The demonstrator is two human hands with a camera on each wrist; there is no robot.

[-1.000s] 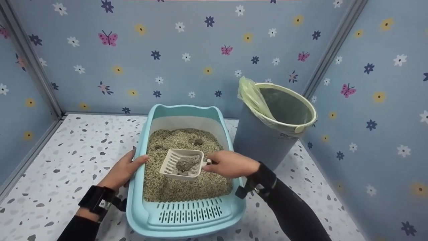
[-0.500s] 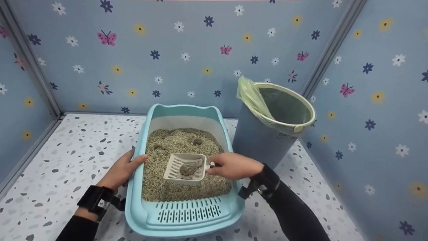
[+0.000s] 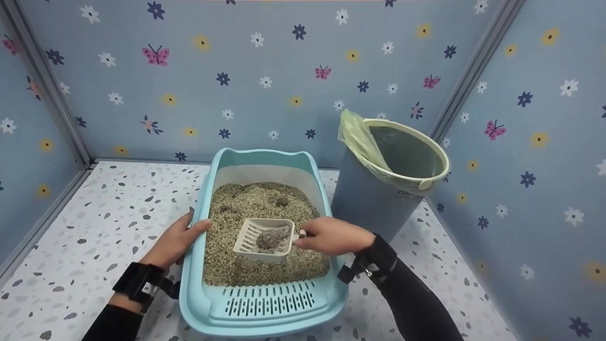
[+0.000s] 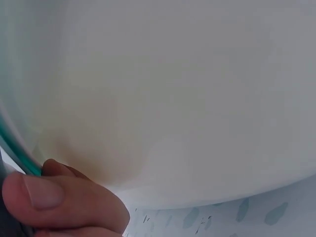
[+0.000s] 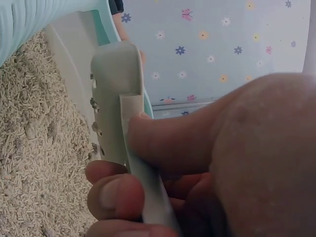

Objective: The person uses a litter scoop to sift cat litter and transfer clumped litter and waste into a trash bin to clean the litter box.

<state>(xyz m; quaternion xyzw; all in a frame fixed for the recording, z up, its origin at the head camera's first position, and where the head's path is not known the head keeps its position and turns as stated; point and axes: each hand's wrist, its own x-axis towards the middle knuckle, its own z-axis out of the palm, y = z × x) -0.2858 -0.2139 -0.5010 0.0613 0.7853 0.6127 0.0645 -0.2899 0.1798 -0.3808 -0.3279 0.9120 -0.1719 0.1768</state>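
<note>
My right hand [image 3: 334,235] grips the handle of a cream slotted litter scoop [image 3: 240,235], thumb along the handle in the right wrist view. A grey-brown clump [image 3: 271,239] with loose bits lies in the scoop, which is held over the litter [image 3: 232,265]. The litter fills a light blue litter box [image 3: 194,284] with a slotted front ledge. On the box's left side, my left hand [image 3: 176,239] holds the rim, thumb over the top and the other fingers down the outside. The left wrist view shows its fingers [image 4: 74,202] curled at the box's pale outer wall.
Behind and right of the box stands a blue-grey trash bin [image 3: 374,203], lined with a pale green bag [image 3: 357,137] bunched over its rim. Two dark clumps lie on the litter, one a round clump [image 3: 282,201]. Flowered wall panels [image 3: 265,109] enclose the speckled floor [image 3: 118,213].
My right hand has carried the scoop slightly to the right and toward me, mostly in the first half second. The clump stays in it. My left hand stays on the rim.
</note>
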